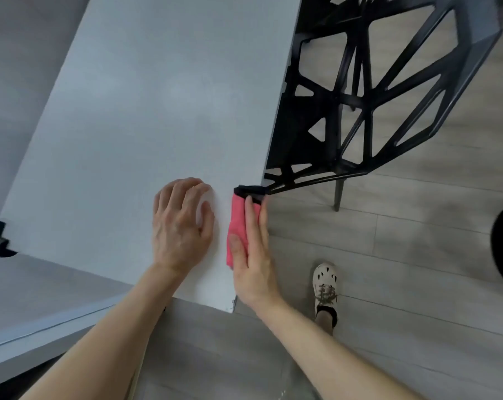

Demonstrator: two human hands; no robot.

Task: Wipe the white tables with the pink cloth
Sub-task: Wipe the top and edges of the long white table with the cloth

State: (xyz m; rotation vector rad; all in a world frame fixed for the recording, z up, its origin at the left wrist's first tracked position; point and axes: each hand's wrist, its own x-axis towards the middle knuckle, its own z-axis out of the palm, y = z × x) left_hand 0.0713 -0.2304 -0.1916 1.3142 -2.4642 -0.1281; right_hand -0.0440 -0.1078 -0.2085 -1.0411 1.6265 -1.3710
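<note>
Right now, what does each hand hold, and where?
The right hand presses the pink cloth, over its near half, against the white table; the left hand holds nothing.

1. We rest our left hand [181, 226] on the surface [129, 125], near its right edge.
2. Our right hand [253, 255] presses the cloth [236, 223] against that edge.
3. The chair [360, 96] stands right of the surface, farther off.
4. Our shoe [325, 280] is on the floor [417, 255], right of the surface's near corner.
</note>
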